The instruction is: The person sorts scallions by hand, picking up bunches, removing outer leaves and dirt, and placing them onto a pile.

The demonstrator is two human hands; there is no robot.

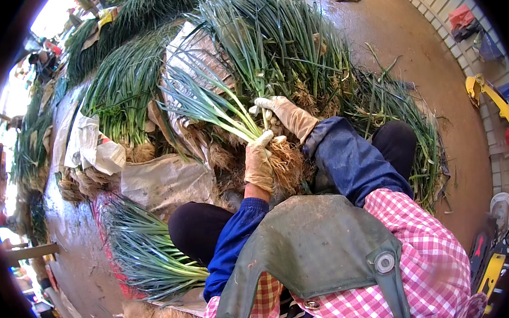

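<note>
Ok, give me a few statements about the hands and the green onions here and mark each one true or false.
1. Both hands wear tan gloves. True: the left hand and right hand are gloved.
2. The left hand grips a bunch of green onions near the roots. True.
3. The right hand rests on the floor. False: it is at the white stalks just above the left hand.
4. The bunch's leaves point toward the person. False: they fan up and to the left, away from the person, roots nearest the apron.
5. More onions lie in piles around. True.
</note>
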